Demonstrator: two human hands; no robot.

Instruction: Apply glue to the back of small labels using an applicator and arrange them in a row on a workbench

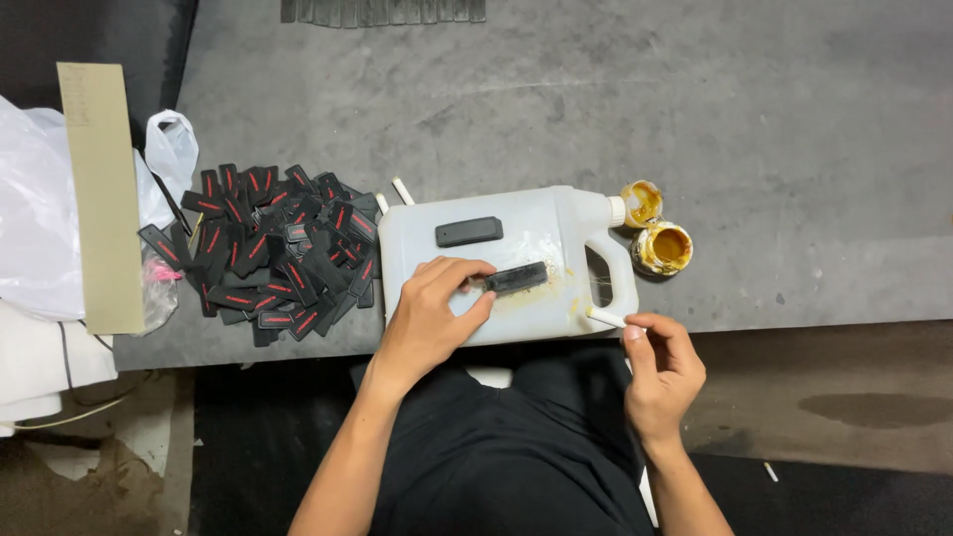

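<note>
the left hand [432, 313] holds a black strip [516, 279] down on a white jug [496, 260]. the right hand [663, 372] pinches a small white stick [606, 317] near the jug's handle.

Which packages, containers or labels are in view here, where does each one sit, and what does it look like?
Plastic jug: lying flat at the mat's near edge, translucent white, handled.
Two small jars: right of the jug's neck, round, open, yellow-brown inside.
Black tags: heaped left of the jug, flat rectangles with red marks.
Plastic bags: far left, white, crumpled.
Cardboard strip: far left, long, tan.
</note>
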